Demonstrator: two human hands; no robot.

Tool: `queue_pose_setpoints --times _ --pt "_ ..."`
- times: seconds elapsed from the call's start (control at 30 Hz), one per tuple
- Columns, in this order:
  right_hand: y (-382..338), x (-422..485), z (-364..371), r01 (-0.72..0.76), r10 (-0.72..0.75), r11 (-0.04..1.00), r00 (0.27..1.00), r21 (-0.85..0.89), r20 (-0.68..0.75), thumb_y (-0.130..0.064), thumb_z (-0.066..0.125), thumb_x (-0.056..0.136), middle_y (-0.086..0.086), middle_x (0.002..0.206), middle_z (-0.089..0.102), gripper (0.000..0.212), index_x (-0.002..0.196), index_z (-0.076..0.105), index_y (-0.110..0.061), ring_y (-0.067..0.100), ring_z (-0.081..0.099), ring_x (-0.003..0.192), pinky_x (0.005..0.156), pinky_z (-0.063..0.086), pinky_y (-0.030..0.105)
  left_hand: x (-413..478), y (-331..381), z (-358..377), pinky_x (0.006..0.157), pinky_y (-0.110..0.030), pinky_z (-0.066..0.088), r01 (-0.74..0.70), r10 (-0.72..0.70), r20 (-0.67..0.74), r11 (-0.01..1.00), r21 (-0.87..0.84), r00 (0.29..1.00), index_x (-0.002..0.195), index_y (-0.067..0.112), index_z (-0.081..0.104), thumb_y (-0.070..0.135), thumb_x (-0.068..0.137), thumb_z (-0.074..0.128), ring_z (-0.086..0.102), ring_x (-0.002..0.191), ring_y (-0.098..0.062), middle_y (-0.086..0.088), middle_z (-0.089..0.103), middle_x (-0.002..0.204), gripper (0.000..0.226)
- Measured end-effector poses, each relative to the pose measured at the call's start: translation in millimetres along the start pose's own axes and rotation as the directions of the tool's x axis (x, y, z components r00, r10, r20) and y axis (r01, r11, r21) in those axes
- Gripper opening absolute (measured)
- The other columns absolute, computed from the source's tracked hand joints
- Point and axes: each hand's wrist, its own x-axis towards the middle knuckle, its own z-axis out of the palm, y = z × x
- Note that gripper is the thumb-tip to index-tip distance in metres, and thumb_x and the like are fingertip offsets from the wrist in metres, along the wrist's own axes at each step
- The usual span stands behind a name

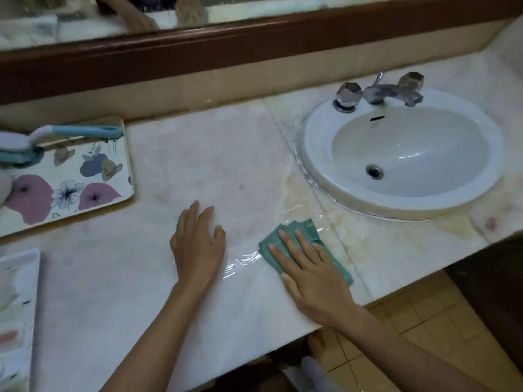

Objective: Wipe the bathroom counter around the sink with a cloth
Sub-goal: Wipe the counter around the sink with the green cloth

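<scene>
A folded teal cloth [304,230] lies on the pale marble counter [215,154], left of and in front of the white oval sink [402,154]. My right hand [308,275] presses flat on the cloth with straight fingers. A wet, shiny streak runs on the counter around the cloth and along the sink's left rim. My left hand [196,244] rests flat on the dry counter to the left of the cloth, fingers spread, holding nothing.
A chrome faucet [382,91] with two knobs stands behind the basin. A floral tray [85,176] at the left carries a blue-handled brush [73,132]. A mirror with a brown frame [198,55] runs along the back. Tiled floor [418,329] lies past the counter's front edge.
</scene>
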Motion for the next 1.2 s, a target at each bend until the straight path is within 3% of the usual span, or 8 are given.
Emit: queue_pose_setpoints --times 0.13,0.33,0.43,0.57,0.77,0.87,1.07,1.2 --pt "-11 63 -3 -0.097 0.097 0.991 0.995 0.092 -0.004 -0.043 0.016 0.096 -0.009 0.161 -0.003 0.057 0.152 0.008 -0.036 0.02 -0.005 0.149 0.118 0.001 0.041 -6 9 16 0.115 -0.041 0.015 0.041 -0.034 -0.056 0.99 0.138 0.998 0.143 0.027 0.043 0.031 0.096 0.046 0.011 0.149 -0.016 0.006 0.022 0.161 0.047" --pt "-8 176 -12 0.089 -0.091 0.99 0.996 0.106 0.021 -0.04 0.025 0.1 -0.006 0.162 -0.001 0.055 0.153 0.011 -0.034 0.022 -0.004 0.148 0.118 0.001 0.045 -6 8 20 0.114 -0.039 0.019 0.038 -0.018 -0.091 0.974 0.224 0.996 0.141 0.029 0.044 0.041 0.089 0.037 0.015 0.149 -0.014 0.008 0.025 0.16 0.054" --pt "18 212 -20 -0.05 0.051 0.991 0.999 0.121 -0.006 -0.037 0.024 0.101 -0.002 0.162 -0.001 0.055 0.153 0.012 -0.029 0.024 -0.005 0.148 0.118 0.001 0.044 -5 10 22 0.114 -0.039 0.019 0.048 -0.02 -0.116 0.968 0.245 0.993 0.138 0.03 0.045 0.043 0.086 0.035 0.016 0.148 -0.013 0.008 0.027 0.159 0.056" --pt "23 175 -16 -0.185 0.2 0.954 0.979 0.235 -0.043 -0.034 0.024 0.1 0.001 0.162 -0.004 0.055 0.153 0.01 -0.026 0.024 -0.008 0.148 0.118 -0.001 0.044 -3 14 22 0.113 -0.043 0.021 0.065 -0.031 -0.13 0.962 0.265 0.991 0.136 0.028 0.046 0.044 0.085 0.035 0.018 0.147 -0.015 0.007 0.03 0.157 0.055" --pt "69 30 -8 0.018 -0.009 0.992 0.998 0.124 -0.068 -0.039 0.031 0.096 -0.005 0.162 0.007 0.058 0.152 0.02 -0.03 0.018 0.003 0.149 0.115 0.007 0.039 -4 18 22 0.113 -0.045 0.022 0.087 -0.05 -0.135 0.956 0.281 0.99 0.136 0.029 0.046 0.045 0.085 0.036 0.019 0.147 -0.015 0.007 0.03 0.157 0.055" --pt "91 45 -13 0.017 -0.012 0.996 0.999 0.088 -0.047 -0.039 0.03 0.097 -0.006 0.162 0.007 0.057 0.152 0.019 -0.031 0.018 0.004 0.148 0.116 0.006 0.038 -4 18 22 0.112 -0.046 0.023 0.089 -0.048 -0.148 0.955 0.282 0.988 0.135 0.028 0.047 0.044 0.084 0.038 0.02 0.147 -0.016 0.006 0.031 0.156 0.054" --pt "49 121 -16 -0.098 0.101 0.982 0.995 0.163 -0.008 -0.035 0.024 0.101 0.0 0.162 -0.008 0.056 0.154 0.008 -0.025 0.023 -0.014 0.147 0.118 -0.004 0.042 -3 18 23 0.111 -0.048 0.024 0.086 -0.044 -0.161 0.962 0.26 0.986 0.133 0.029 0.048 0.043 0.085 0.041 0.022 0.146 -0.017 0.006 0.033 0.155 0.051" --pt "28 62 -7 0.089 -0.085 0.985 0.996 0.148 -0.039 -0.036 0.029 0.098 0.0 0.162 0.005 0.056 0.152 0.02 -0.026 0.024 -0.002 0.149 0.119 0.006 0.043 -3 17 23 0.112 -0.05 0.023 0.081 -0.042 -0.153 0.962 0.262 0.987 0.135 0.028 0.046 0.04 0.088 0.046 0.022 0.145 -0.02 0.005 0.032 0.155 0.048"
